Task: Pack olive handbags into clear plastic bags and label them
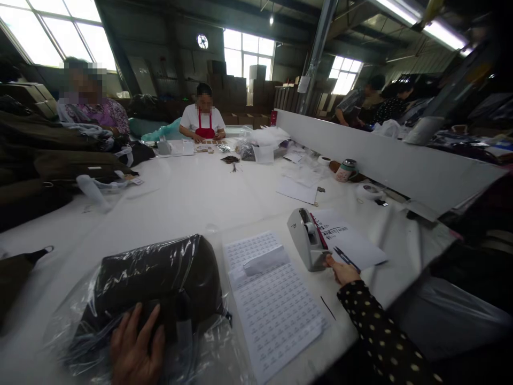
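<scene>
A dark bag in clear plastic [152, 272] lies at the lower left of the table. My left hand [138, 345] rests on its front with the fingers spread. At the right, my right hand [342, 271] reaches to the front end of a grey tape dispenser [300, 240], its fingers pinched at the cutting edge; any piece of tape between them is too small to make out. Sheets of printed labels [276, 315] lie between the bag and the dispenser. Beside the right hand, dark thread snips [347, 259] lie on a paper with handwriting [356, 240].
Dark bags [52, 155] are piled at the left. A flowered cup [346, 170] and tape rolls [371, 191] stand by a low white partition [380, 149]. Across the white table [192, 192] sits a person in a red apron [203, 120]; other people are farther off.
</scene>
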A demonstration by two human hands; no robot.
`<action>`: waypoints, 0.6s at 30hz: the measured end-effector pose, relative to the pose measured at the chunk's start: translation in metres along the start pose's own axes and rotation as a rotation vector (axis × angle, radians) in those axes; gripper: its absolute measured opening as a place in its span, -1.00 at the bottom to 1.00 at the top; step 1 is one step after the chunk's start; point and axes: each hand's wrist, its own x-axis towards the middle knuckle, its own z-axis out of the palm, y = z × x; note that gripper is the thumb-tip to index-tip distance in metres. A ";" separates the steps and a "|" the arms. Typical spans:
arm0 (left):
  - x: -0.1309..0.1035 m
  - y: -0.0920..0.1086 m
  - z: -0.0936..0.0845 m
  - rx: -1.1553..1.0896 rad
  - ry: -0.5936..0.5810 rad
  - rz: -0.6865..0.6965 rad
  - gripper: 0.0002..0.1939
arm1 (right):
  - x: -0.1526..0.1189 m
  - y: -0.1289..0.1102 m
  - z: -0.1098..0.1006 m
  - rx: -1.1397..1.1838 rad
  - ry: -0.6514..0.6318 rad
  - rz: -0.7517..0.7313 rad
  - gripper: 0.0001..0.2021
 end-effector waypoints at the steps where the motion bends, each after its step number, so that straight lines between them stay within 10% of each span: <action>1: 0.000 0.000 0.000 0.004 0.007 0.007 -0.49 | 0.000 0.004 -0.004 -0.045 0.003 0.006 -0.67; 12: -0.002 -0.001 -0.002 0.022 -0.013 -0.010 -0.47 | 0.018 -0.028 0.019 0.077 0.021 -0.157 -0.31; 18: -0.008 -0.004 -0.005 -0.090 -0.046 -0.181 -0.47 | -0.017 -0.009 0.009 0.055 0.075 -0.110 -0.49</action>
